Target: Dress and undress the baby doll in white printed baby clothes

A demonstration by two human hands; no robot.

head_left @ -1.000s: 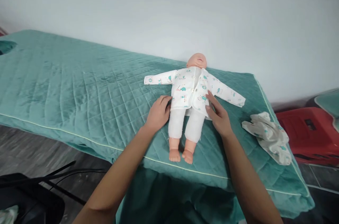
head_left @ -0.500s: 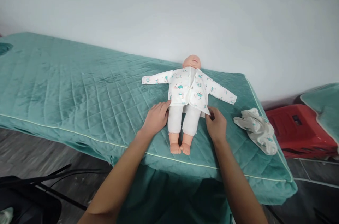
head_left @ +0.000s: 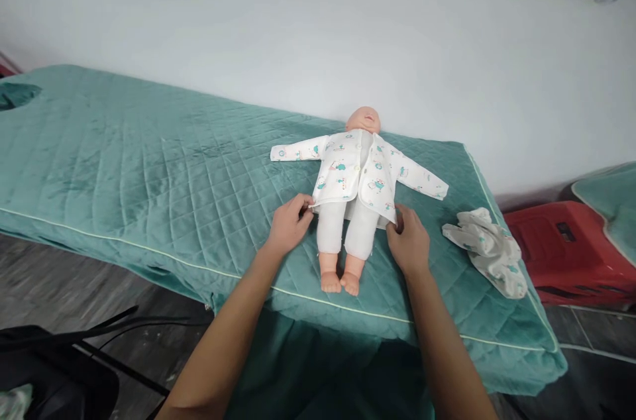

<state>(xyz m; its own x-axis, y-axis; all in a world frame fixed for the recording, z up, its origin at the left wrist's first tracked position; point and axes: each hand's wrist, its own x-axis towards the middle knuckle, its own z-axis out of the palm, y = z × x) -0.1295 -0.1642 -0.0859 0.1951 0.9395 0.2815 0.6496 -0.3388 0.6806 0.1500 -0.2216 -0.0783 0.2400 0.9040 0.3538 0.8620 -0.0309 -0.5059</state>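
Evidently the doll [head_left: 362, 231] lay on its back on the bed [head_left: 199, 188], towards the right end, its head close to the far edge by the wall [head_left: 248, 29] and its bare feet [head_left: 331, 282] pointing to the piped near edge. It wore a white printed jacket [head_left: 338, 171], the sleeves stretched out to either side; the front panels parted at the chest and came nearer each other lower down.

The left hand [head_left: 289, 224] was at the jacket's lower left corner, thumb and forefinger pinching the hem, the other fingers curled. The right hand [head_left: 410, 240] was at the lower right corner, its fingers bent and drawn together on the hem; just how the tips met the fabric I cannot tell.

A crumpled printed cloth [head_left: 489, 251] lay by the bed's right edge, between the far and near corners. Beyond that edge stood a red plastic object [head_left: 571, 241].
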